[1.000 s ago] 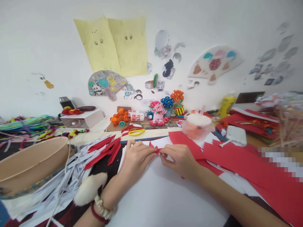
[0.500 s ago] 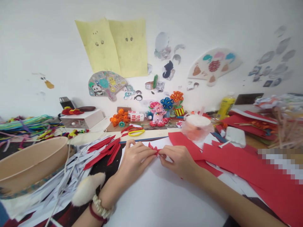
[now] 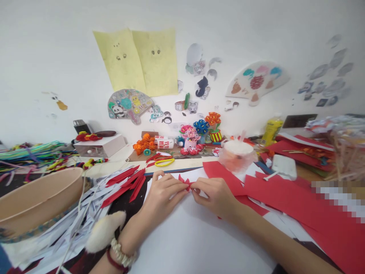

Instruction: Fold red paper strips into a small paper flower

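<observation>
My left hand and my right hand meet fingertip to fingertip over a white sheet at the middle of the desk. Both pinch a small folded red paper piece between them; its pointed tips stick up above the fingers. My left wrist wears a beaded bracelet and a red cord, with a white pompom beside it. Most of the red piece is hidden inside the fingers.
A tan bowl sits at the left beside a pile of red and white paper strips. Red paper sheets spread to the right. Yellow-handled scissors, a lidded cup, a glue tube and small paper flowers stand behind the hands.
Both hands stay pinched on the red piece with only small finger shifts. The view has tilted slightly, so the wall decorations sit a little lower.
</observation>
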{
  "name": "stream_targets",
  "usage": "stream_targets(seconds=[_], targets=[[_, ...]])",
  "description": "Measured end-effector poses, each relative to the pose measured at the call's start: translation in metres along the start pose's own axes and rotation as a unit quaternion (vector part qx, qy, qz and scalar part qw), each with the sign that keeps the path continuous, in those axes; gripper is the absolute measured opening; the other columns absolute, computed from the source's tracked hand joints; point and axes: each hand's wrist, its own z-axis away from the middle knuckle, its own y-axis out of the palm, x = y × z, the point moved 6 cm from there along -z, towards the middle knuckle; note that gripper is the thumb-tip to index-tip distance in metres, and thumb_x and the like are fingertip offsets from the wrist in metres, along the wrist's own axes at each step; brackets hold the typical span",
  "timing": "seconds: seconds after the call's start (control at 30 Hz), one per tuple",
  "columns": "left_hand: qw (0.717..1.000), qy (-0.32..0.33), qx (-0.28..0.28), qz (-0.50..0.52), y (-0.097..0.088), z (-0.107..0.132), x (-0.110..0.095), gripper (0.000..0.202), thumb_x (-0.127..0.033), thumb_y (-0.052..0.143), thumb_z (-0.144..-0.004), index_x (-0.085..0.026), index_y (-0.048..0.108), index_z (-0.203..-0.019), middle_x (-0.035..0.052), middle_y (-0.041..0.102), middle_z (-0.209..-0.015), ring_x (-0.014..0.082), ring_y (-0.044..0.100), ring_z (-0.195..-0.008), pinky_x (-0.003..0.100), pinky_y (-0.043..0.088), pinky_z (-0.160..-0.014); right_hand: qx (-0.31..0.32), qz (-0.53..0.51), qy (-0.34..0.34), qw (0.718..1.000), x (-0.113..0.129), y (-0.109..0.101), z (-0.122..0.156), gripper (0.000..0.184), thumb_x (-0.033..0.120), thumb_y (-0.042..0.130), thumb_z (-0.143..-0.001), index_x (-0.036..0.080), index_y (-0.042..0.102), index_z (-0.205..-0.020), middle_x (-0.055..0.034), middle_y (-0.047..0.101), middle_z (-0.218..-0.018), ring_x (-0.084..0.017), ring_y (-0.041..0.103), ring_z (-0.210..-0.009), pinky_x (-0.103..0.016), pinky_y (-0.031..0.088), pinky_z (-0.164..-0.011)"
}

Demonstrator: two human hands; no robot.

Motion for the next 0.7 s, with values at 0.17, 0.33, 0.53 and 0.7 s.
stream_targets(seconds=[0.17,0.33,0.53,0.7], targets=[[1.0,0.004,0.003,-0.01,-0.001,0.0,-0.001,0.011,-0.021,0.058,-0.09,-0.024,0.068,-0.092,-0.003,0.075,-0.084,0.0142,0.061,-0.073,0.038,0.032,-0.079,0.007,-0.003,0.001,1.0,0.0,0.0,0.0,0.013,0.013,0.052,-0.084,0.017,0.062,-0.077,0.0032,0.058,-0.062,-0.008,0.049,-0.051,-0.021,0.032,-0.051],[0.999,0.008,-0.01,-0.049,0.003,0.001,-0.007,0.01,-0.021,0.059,-0.088,-0.023,0.067,-0.092,-0.0018,0.074,-0.085,0.0145,0.06,-0.074,0.037,0.033,-0.082,0.012,0.008,-0.002,1.0,0.0,0.002,0.0,0.017,0.014,0.049,-0.086,0.016,0.06,-0.074,0.003,0.056,-0.059,-0.008,0.047,-0.05,-0.021,0.03,-0.05],[0.995,0.023,-0.009,-0.099,0.009,-0.001,-0.016,0.012,-0.017,0.052,-0.089,-0.017,0.064,-0.092,0.0022,0.07,-0.085,0.0161,0.056,-0.076,0.034,0.037,-0.077,0.008,0.037,-0.021,0.999,0.001,0.003,0.001,0.025,0.015,0.048,-0.088,0.016,0.056,-0.065,0.003,0.051,-0.055,-0.008,0.042,-0.048,-0.022,0.027,-0.049],[0.989,0.037,-0.009,-0.142,0.009,-0.001,-0.02,0.013,-0.016,0.05,-0.089,-0.017,0.063,-0.089,0.0027,0.068,-0.083,0.0171,0.055,-0.077,0.035,0.036,-0.079,0.007,0.038,-0.031,0.999,0.003,0.002,0.0,0.027,0.016,0.049,-0.089,0.016,0.056,-0.063,0.0032,0.05,-0.053,-0.008,0.038,-0.047,-0.023,0.026,-0.049]])
